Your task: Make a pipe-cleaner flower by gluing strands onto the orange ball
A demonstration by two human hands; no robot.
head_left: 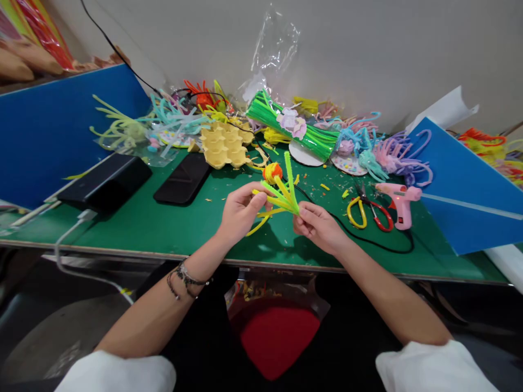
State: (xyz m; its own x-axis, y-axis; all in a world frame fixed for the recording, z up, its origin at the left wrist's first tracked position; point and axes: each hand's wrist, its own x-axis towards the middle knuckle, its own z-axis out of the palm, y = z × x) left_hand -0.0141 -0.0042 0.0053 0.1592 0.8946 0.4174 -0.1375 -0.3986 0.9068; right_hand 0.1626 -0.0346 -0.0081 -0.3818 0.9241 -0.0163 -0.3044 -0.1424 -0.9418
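Note:
Over the green table, my right hand (pixel 316 223) pinches the joined lower end of some green and yellow pipe cleaners (pixel 289 197). Their free ends fan out up and to the left. My left hand (pixel 244 209) has its thumb and fingers closed on the ends of some strands at the left of this bunch. An orange and yellow fuzzy ball (pixel 272 172) shows just behind and above the strands. Whether it is joined to them I cannot tell. More yellow strands (pixel 258 226) stick out below, between my hands.
A black phone (pixel 183 179), a black power box (pixel 107 183) and an egg tray (pixel 224 145) lie left. Scissors (pixel 370 209) and a pink glue gun (pixel 400 202), its cord on the table (pixel 261 256), are right. Bundled pipe cleaners (pixel 314 142) line the back; blue panels (pixel 474 190) flank the sides.

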